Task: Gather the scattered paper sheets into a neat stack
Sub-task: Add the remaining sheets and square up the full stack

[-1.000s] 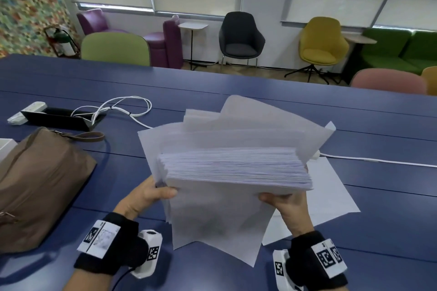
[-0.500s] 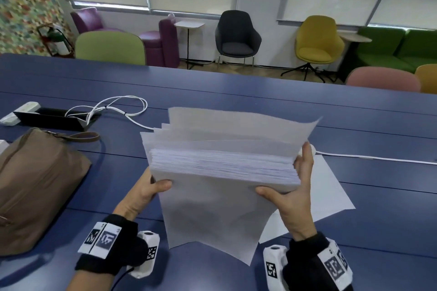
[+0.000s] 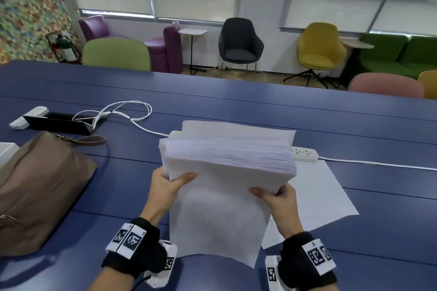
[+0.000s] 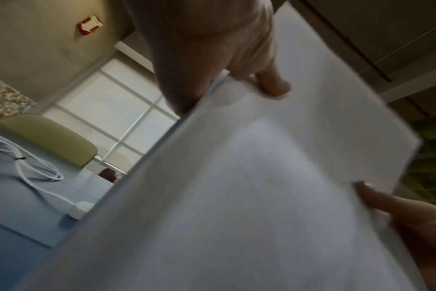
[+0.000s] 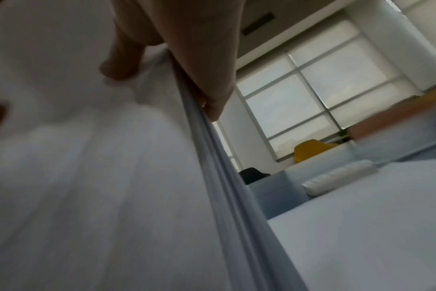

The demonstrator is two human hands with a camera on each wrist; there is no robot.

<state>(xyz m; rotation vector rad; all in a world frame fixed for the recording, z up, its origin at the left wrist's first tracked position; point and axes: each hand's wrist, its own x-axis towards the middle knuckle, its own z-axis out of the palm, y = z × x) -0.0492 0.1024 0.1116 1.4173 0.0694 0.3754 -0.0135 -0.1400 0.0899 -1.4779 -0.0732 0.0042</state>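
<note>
In the middle of the head view both hands hold a thick stack of paper sheets [image 3: 227,172] up off the blue surface [image 3: 307,120], the stack tilted so its upper edge faces the camera and shows the many layered sheet edges. The left hand [image 3: 165,186] grips the stack's left side, thumb curled over the near face and the other fingers hidden behind the paper; the left wrist view shows that thumb [image 4: 271,84] pressed onto the white sheet. The right hand [image 3: 279,198] grips the right side lower down, thumb on the near face and fingers tucked behind the edge; the right wrist view shows its fingers [image 5: 207,84] wrapped along the stacked edges. One sheet stands taller than the rest at the back of the stack, and the front sheets hang down between the wrists toward the bottom of the frame. To the lower right of the stack a few loose sheets [image 3: 321,196] lie flat on the surface, partly behind the right hand. Just right of the stack's upper edge lies a white power strip [image 3: 305,154], its cable running off to the right edge of the frame. At the left of the frame sits a brown bag [image 3: 40,186], and above it a coiled white cable [image 3: 123,111] beside a black cable box [image 3: 59,123]. Chairs in several colours line the windows across the top.
</note>
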